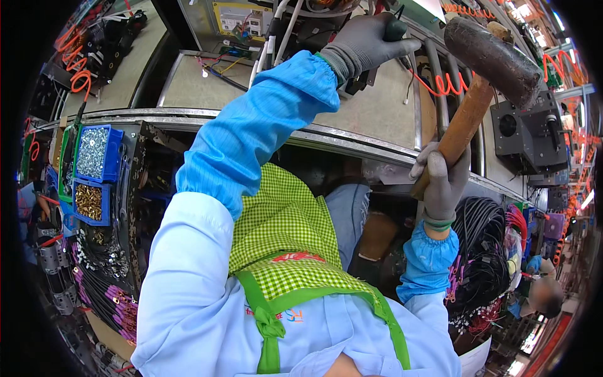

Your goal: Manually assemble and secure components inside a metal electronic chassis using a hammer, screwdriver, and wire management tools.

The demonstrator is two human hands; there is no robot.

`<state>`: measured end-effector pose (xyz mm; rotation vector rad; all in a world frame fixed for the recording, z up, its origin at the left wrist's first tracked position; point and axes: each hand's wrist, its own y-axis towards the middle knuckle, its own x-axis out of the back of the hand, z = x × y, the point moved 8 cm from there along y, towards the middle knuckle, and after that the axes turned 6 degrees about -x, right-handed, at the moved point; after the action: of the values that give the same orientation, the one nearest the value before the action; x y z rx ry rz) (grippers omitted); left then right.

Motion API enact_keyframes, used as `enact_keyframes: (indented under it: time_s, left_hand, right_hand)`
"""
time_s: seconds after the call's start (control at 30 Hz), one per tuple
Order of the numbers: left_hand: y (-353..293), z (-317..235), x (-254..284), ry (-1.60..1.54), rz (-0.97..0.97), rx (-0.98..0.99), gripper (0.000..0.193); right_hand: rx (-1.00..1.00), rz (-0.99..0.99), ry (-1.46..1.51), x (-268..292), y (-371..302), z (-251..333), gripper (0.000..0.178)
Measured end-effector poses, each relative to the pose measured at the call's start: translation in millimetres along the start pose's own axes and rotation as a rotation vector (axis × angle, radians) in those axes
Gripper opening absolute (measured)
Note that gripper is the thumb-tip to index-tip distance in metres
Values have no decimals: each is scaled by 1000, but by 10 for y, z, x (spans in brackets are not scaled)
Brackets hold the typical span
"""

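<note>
My right hand (pixel 447 182), in a grey glove, is closed around the wooden handle of a mallet (pixel 468 119). The mallet's dark, worn cylindrical head is raised at the upper right, above the bench frame. My left hand (pixel 367 47), also gloved, reaches to the far side of the bench. Its fingers are wrapped round a dark, rounded handle-like piece (pixel 395 29), whose lower end the hand hides. Just left of that hand is an open metal unit (pixel 242 25) with wires and white tubes.
Blue bins of silver fasteners (pixel 94 152) and brass fittings (pixel 90 201) stand at the left. Black cable bundles (pixel 480 251) hang at the right, below a black boxy device (pixel 527 135). An orange coiled hose (pixel 443 87) crosses behind the mallet. The bench's metal rail (pixel 352 144) runs before me.
</note>
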<state>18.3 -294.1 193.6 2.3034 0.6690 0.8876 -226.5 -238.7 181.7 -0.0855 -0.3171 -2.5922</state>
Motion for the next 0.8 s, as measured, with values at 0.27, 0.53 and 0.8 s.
enact_keyframes:
  time_s: [0.27, 0.53, 0.8]
  left_hand:
    - [51, 7, -47, -46, 97, 139, 60]
    - [248, 109, -209, 145, 111, 70, 58]
    - [177, 99, -162, 1, 45, 118, 56]
  right_hand:
    - [-18, 15, 0, -47, 27, -27, 45]
    - [46, -50, -394, -33, 277, -35, 38]
    - [272, -145, -130, -55, 189, 795, 33]
